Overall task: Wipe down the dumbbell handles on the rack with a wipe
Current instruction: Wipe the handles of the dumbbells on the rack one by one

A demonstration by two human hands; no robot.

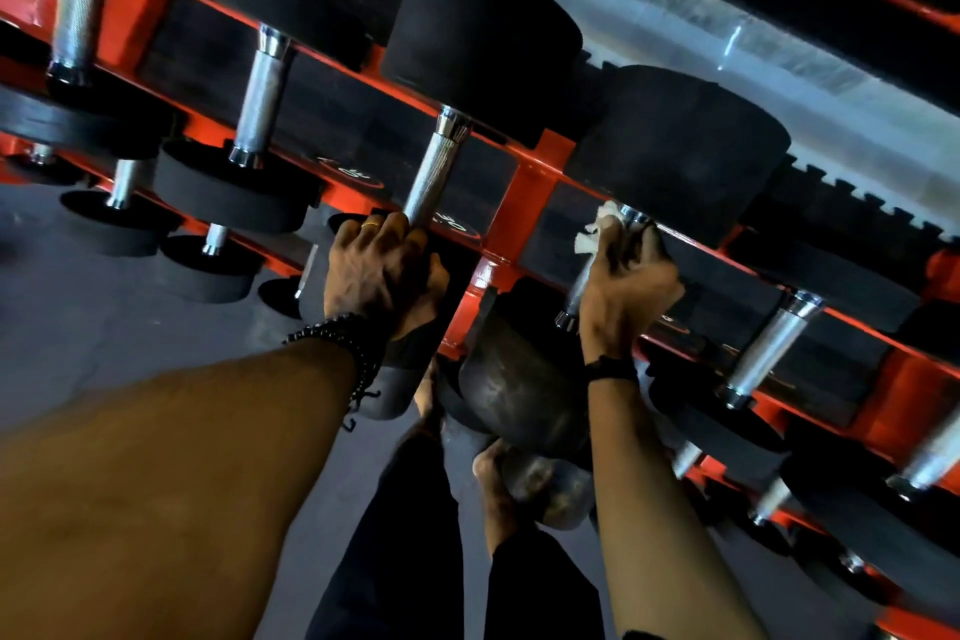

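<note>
Here the right hand (626, 276) clenches the wipe (597, 229) round a handle (576, 291) at three o'clock of the left hand (384, 265), which grips a dumbbell head. Hard rubbing could roll it off the rack (524, 203).

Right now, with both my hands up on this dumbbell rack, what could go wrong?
1. Your right hand wraps the white wipe around a handle close to the dumbbell head, so knuckles could scrape there.
2. Your left hand rests on the end of the neighbouring dumbbell; leaning hard might shift it.
3. Your bare feet are below the rack.
</note>
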